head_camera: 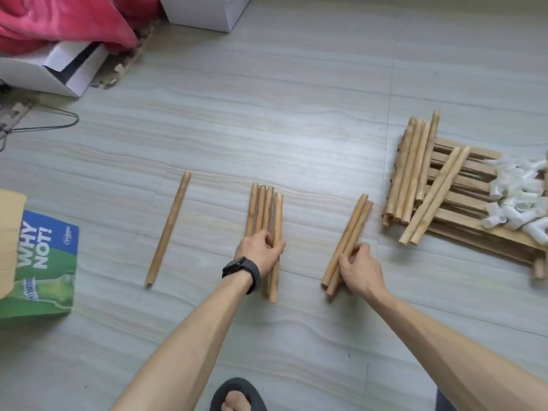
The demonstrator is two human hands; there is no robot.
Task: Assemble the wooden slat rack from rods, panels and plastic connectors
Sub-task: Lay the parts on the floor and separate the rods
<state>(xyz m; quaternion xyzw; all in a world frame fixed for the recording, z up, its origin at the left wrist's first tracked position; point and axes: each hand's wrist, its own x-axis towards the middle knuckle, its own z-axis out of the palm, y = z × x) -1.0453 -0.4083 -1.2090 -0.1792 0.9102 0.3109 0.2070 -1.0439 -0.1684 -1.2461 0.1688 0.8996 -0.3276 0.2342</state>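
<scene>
A: What is the left hand [261, 251] doing?

B: Its grip is curling over a bundle of four rods [264, 221] lying side by side on the floor [267, 114], fingers [277, 250] wrapping across the rightmost rod near its lower half. A dark watch [241, 272] is sitting on that wrist.

A: And the right hand [360, 269]?

B: Its grip is pinching a pair of rods [351, 232], fingertips pressing together on them near their lower ends. The pair is lying on the floor, slanting up and to the right, near the bundle of four but apart from it.

A: Anything farther out?

B: A single rod [169, 228] is lying alone well to the left of the left hand. Off to the right, more rods [412, 170] are resting on a stack of slat panels [462, 179], with white plastic connectors [516, 200] heaping on the far side of that stack. A green and blue box [44, 262] is sitting at the left edge
</scene>
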